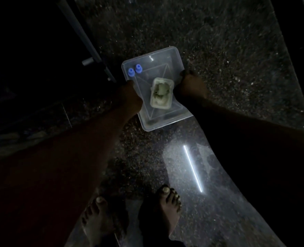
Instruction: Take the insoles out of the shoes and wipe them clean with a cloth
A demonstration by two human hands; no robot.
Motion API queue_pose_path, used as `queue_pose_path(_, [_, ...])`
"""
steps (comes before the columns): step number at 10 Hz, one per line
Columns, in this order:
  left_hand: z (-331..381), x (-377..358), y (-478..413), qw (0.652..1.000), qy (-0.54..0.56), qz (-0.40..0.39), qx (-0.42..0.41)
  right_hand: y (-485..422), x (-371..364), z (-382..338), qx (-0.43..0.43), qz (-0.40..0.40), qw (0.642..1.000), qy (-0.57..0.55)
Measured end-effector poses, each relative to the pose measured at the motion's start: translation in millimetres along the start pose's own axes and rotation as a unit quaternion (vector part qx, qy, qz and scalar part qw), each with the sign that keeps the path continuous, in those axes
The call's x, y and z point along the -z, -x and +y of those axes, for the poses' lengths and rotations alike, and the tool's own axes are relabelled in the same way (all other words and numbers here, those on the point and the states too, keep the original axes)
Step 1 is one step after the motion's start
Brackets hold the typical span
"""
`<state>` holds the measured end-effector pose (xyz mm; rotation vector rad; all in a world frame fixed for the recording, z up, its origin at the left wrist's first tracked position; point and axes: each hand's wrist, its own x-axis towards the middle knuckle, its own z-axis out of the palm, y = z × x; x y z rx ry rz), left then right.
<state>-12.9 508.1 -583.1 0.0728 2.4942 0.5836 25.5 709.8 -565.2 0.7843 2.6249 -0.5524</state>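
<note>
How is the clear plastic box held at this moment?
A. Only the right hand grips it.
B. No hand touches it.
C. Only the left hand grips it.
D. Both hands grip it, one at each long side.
D: the left hand grips one long side of the clear plastic box, and the right hand grips the opposite side.

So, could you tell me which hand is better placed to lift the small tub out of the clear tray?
Probably the right hand. Both hands grip the clear tray at its long sides, but the small tub lies right beside the right one; the left hand sits nearer the two blue caps.
</note>
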Motion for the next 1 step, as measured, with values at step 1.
queue_pose_path(1, [-3.0, 4.5, 16.6, 1.000, -0.021, -0.021, 0.000, 15.7, 12.1, -9.4, 0.007, 0.032, 0.999, 0.030])
